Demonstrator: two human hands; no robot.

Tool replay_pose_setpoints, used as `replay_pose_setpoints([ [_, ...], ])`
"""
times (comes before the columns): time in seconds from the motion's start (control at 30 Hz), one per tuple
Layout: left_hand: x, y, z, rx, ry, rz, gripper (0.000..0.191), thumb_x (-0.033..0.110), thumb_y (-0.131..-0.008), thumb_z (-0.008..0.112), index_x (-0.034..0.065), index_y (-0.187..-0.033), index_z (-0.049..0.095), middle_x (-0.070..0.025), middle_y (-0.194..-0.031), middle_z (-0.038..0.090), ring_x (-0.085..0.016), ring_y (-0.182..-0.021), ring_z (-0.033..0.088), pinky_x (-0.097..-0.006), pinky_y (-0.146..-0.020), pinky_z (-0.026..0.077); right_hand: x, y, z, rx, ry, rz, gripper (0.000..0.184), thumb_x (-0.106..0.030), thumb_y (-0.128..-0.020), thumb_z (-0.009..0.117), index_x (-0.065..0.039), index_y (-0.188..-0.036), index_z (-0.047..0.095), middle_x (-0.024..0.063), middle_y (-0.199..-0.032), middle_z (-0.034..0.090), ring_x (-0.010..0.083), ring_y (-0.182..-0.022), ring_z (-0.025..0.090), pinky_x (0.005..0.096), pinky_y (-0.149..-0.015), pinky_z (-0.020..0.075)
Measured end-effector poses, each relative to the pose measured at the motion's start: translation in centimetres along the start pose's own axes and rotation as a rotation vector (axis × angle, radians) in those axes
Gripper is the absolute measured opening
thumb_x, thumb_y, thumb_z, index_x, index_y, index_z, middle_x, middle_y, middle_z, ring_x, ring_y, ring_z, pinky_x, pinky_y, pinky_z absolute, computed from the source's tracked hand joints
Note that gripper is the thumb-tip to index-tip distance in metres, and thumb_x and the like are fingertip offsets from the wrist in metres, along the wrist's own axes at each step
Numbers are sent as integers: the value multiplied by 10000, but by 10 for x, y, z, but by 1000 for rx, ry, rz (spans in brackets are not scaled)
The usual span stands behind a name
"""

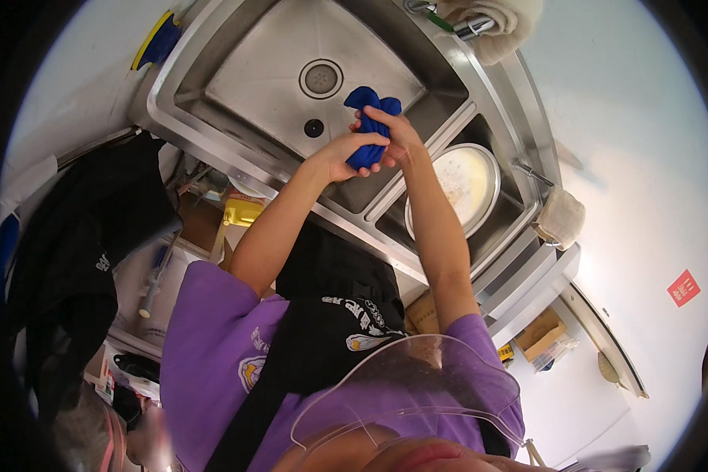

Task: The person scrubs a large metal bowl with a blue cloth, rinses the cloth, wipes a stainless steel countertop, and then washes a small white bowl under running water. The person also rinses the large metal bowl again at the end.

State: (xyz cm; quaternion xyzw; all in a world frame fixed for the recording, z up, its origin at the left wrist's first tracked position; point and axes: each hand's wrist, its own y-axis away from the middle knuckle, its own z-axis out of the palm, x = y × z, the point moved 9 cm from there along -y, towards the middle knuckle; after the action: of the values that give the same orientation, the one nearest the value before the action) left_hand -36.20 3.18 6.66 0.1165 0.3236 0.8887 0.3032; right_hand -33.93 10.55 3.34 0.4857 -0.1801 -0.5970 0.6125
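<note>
Both my hands grip a bunched blue cloth [370, 154] above the front right part of a large stainless steel sink basin [259, 76]. My left hand [343, 154] is closed around the cloth's near end. Around its far end are the fingers of my right hand [402, 137], with two folds sticking out past them. Beyond the cloth lies the round drain [321, 79], and a small black disc [314, 128] sits on the basin floor. Under my right forearm, a round metal basin [495, 183] of cloudy, foamy liquid [457, 177] stands in the smaller sink compartment.
A faucet [475, 27] wrapped in towelling is at the top right; a second spout [531, 172] has cloth at its end. A blue-and-yellow object [156, 41] stands by the left wall. Black fabric [88, 236] hangs at left, above a yellow container [242, 209].
</note>
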Motion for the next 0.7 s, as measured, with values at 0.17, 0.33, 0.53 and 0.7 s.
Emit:
replay_pose_setpoints([
  [0.17, 1, -22, -38, 71, -408, 47, 240, 187, -802, 736, 61, -953, 598, -79, -768, 617, -126, -563, 542, -209, -453, 389, -31, 9, 14, 124, 128, -79, 279, -83, -819, 711, 32, -1035, 576, 141, -838, 642, 270, -772, 667, 396, -727, 571],
  [0.33, 26, -14, -44, 307, -717, 320, 349, 193, -762, 751, 14, -1028, 615, -111, -915, 655, -150, -760, 602, -274, -670, 488, -39, 13, 3, 308, 82, -304, 207, -85, -811, 701, 38, -944, 601, 123, -801, 660, 225, -720, 660, 335, -664, 551],
  [0.53, -3, -1, -14, -307, 358, 161, 554, 528, -890, 562, 6, -1065, 621, -120, -1065, 666, -253, -1023, 632, -425, -957, 487, -47, 37, 19, 328, 623, -622, 218, -172, -852, 719, 16, -923, 634, 72, -848, 695, 119, -769, 635, 273, -714, 513],
  [0.7, 9, -39, -39, -85, 406, 212, 463, 509, -926, 572, 61, -1026, 638, -69, -988, 669, -186, -903, 658, -319, -800, 549, -23, 76, 82, 135, 1221, -946, 257, -207, -848, 723, -33, -1003, 613, 154, -1075, 635, 288, -942, 613, 374, -881, 463],
])
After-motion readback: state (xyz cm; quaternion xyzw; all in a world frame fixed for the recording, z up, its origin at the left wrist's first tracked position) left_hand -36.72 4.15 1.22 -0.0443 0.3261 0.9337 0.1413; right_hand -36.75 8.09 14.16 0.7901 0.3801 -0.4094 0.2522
